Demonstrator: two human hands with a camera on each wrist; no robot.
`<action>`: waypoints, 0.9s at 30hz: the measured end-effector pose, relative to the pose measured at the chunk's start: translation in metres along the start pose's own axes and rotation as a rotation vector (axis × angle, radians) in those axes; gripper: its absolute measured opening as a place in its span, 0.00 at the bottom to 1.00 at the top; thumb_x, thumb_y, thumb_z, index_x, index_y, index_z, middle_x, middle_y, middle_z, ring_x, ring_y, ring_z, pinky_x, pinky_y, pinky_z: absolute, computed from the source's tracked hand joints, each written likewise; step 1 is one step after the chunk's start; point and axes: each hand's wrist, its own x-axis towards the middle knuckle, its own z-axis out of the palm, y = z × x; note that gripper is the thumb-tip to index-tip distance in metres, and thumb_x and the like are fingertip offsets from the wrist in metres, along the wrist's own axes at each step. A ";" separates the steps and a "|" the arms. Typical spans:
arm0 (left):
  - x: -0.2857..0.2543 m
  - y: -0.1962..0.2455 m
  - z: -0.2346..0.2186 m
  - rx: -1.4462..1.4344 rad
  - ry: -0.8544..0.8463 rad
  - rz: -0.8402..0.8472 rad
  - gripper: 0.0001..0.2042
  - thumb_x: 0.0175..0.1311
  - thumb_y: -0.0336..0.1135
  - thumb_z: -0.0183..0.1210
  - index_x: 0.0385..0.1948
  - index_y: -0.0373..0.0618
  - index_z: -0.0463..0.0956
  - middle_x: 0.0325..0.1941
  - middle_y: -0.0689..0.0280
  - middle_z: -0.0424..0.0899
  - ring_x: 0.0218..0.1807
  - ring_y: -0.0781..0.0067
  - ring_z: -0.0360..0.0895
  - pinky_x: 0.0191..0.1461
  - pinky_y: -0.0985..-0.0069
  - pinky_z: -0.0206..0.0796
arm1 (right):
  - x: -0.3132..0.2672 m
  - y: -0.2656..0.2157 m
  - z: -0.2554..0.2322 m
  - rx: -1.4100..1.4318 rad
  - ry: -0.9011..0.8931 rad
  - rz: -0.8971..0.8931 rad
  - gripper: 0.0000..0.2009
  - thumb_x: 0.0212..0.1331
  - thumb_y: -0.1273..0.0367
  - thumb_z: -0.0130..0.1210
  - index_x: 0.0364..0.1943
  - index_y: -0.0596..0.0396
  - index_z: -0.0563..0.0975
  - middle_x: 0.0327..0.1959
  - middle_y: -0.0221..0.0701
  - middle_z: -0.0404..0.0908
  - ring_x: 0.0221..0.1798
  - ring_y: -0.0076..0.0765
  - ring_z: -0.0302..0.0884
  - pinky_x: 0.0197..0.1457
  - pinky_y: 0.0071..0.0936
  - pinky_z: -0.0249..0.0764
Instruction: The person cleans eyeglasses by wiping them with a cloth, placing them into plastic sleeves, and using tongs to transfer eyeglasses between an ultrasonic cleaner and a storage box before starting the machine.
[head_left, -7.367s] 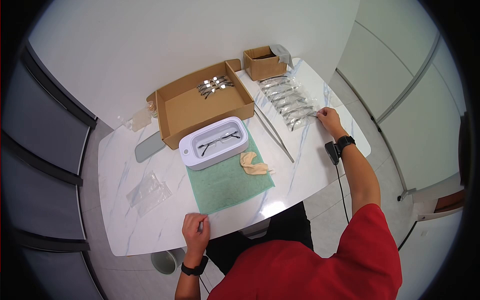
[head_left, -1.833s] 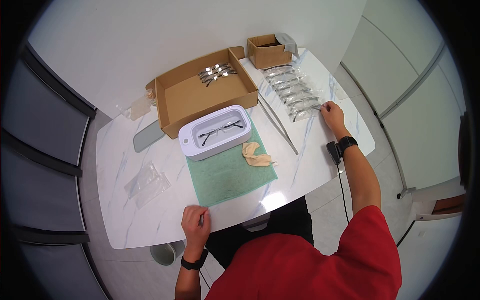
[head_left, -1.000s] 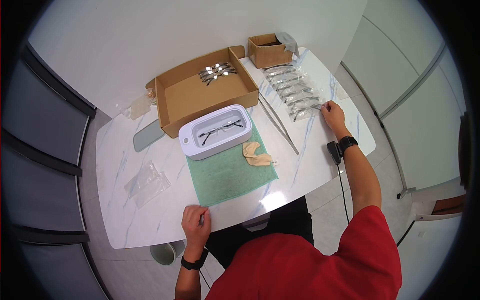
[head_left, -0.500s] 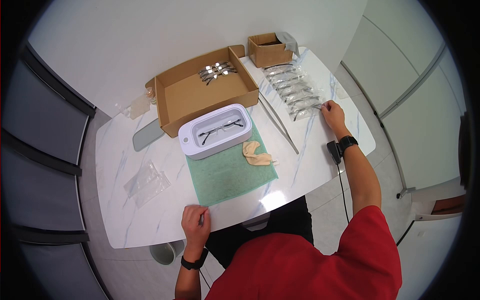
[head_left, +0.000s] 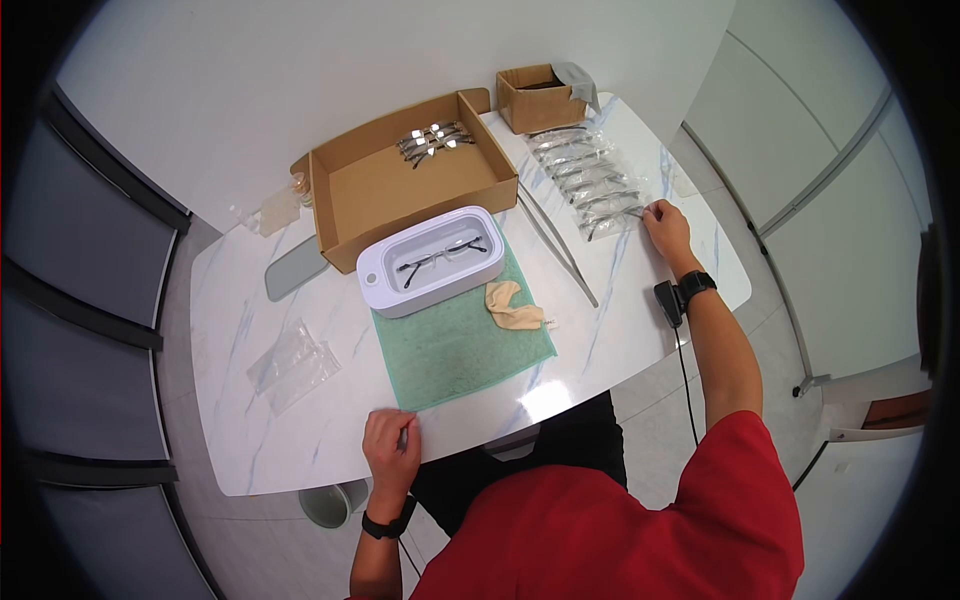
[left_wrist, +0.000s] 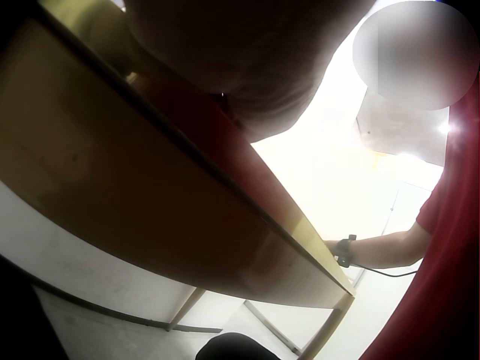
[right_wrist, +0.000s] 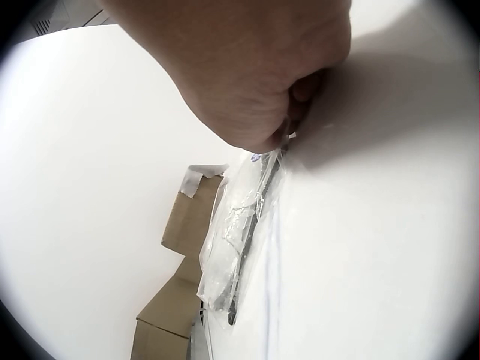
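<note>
I had the right hand [head_left: 667, 236] pinching the end of the nearest crinkled, clear glasses bag [head_left: 612, 217], inside the veined table's [head_left: 645, 310] right edge. Well apart, the left hand [head_left: 391, 450] lay curled at the front edge, beyond the green cloth's [head_left: 455, 360] corner; whether it held anything, I couldn't tell.

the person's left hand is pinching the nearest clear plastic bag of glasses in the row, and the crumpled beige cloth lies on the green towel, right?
The hand is wrong: the right hand is pinching the nearest clear plastic bag of glasses, as the head view shows. The crumpled beige cloth does lie on the green towel.
</note>
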 end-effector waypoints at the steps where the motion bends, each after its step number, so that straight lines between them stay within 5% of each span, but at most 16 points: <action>1: 0.000 0.000 0.000 0.000 0.000 0.003 0.06 0.55 0.19 0.64 0.32 0.38 0.78 0.32 0.57 0.81 0.38 0.54 0.78 0.41 0.64 0.71 | 0.000 0.000 0.000 -0.002 -0.002 -0.001 0.13 0.60 0.59 0.59 0.36 0.55 0.81 0.33 0.40 0.86 0.39 0.51 0.84 0.44 0.43 0.77; 27: 0.000 0.001 0.000 -0.002 0.011 0.003 0.04 0.56 0.19 0.63 0.30 0.37 0.78 0.32 0.57 0.81 0.37 0.55 0.79 0.41 0.66 0.72 | -0.004 -0.004 0.002 -0.024 0.014 0.008 0.12 0.61 0.60 0.59 0.38 0.54 0.82 0.35 0.40 0.86 0.40 0.50 0.84 0.45 0.42 0.77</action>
